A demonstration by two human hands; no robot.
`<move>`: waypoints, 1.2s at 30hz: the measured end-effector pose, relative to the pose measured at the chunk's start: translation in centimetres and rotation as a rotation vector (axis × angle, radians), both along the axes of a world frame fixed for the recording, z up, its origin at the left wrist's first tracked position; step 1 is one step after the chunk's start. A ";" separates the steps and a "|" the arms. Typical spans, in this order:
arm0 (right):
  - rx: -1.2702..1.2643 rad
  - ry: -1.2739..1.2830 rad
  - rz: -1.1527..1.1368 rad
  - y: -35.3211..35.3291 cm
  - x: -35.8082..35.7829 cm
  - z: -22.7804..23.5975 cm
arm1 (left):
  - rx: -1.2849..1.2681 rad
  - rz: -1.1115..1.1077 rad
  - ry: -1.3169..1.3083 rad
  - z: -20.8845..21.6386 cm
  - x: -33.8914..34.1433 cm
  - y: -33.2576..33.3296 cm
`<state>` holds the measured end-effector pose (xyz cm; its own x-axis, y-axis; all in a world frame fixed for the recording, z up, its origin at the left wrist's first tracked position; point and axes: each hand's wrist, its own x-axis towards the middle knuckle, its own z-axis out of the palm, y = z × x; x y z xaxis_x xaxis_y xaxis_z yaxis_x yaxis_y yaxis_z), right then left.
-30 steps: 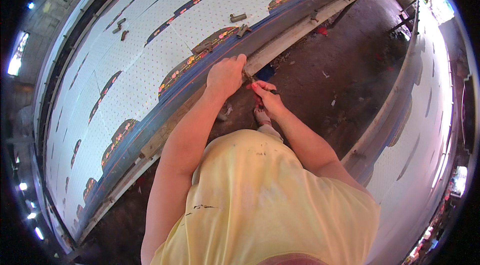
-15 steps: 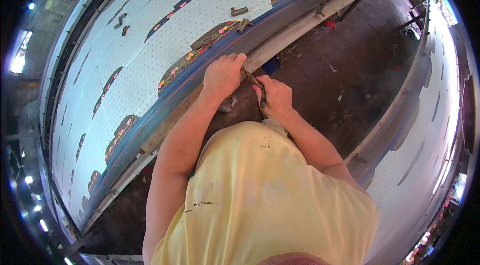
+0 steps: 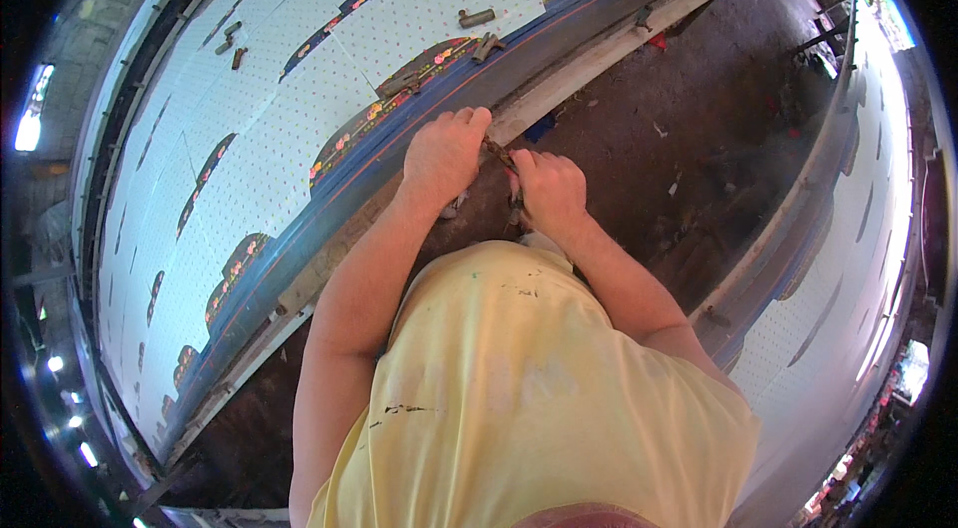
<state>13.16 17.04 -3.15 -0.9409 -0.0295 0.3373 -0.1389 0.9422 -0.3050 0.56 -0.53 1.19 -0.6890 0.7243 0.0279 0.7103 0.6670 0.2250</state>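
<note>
My left hand (image 3: 446,154) is closed at the wooden side rail (image 3: 579,84) of a long table. Its fingers curl over the edge, and what lies beneath them is hidden. Just right of it and lower, my right hand (image 3: 552,191) is closed around a dark, rough, rod-like piece (image 3: 501,153). That piece runs from the left fingertips down into the right fist; its exact kind is unclear. White dotted fabric (image 3: 389,49) with dark floral patches covers the tabletop beyond both hands.
Small metal fittings lie on the fabric: a cylindrical one (image 3: 477,18), another (image 3: 487,47) near the edge, and a brown one (image 3: 239,58) at left. Stops (image 3: 644,17) stud the rail. A second fabric-covered table (image 3: 798,348) stands right, across a dark floor (image 3: 689,149).
My right hand has shifted slightly and turned, now covering more of the dark piece. My left hand has stayed at the rail. The view has moved a little.
</note>
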 end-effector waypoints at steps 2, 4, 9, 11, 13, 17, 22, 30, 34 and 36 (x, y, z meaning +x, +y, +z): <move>0.053 0.054 0.009 0.0 -0.2 -0.6 | -0.005 0.008 -0.011 0.4 0.0 -0.1; 0.027 0.108 0.007 -0.1 -0.3 -1.3 | 0.017 -0.003 -0.013 0.6 0.1 0.0; -0.061 0.079 -0.002 -0.4 -0.1 -2.4 | 0.019 -0.007 -0.002 -0.1 -0.2 0.1; -0.081 0.051 0.004 -0.3 -0.2 -2.3 | -0.001 -0.007 -0.030 0.0 -0.4 0.2; -0.104 0.038 -0.012 -0.3 0.0 -2.6 | 0.018 -0.013 -0.021 -0.1 -0.3 0.2; -0.211 -0.037 -0.031 -0.4 0.0 -3.1 | 0.004 -0.022 -0.024 -0.3 -0.5 0.0; -0.662 -0.128 -0.069 -0.7 -0.3 -3.5 | 0.021 -0.023 0.014 -0.7 -0.4 0.0; -1.956 -0.643 -0.225 -1.1 0.3 -4.9 | 0.059 -0.007 0.021 -0.9 -0.4 0.2; -2.411 -0.952 -0.203 0.2 -0.2 -4.9 | 0.066 -0.004 0.048 -1.0 -0.2 0.1; -2.573 -1.062 -0.187 0.7 -0.3 -4.9 | 0.073 -0.001 0.043 -0.8 -0.1 0.1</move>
<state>12.86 17.70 -8.10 -0.6929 -0.4753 -0.5422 0.5679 -0.8231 -0.0041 0.50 -0.46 0.38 -0.6854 0.7197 0.1108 0.7209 0.6493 0.2423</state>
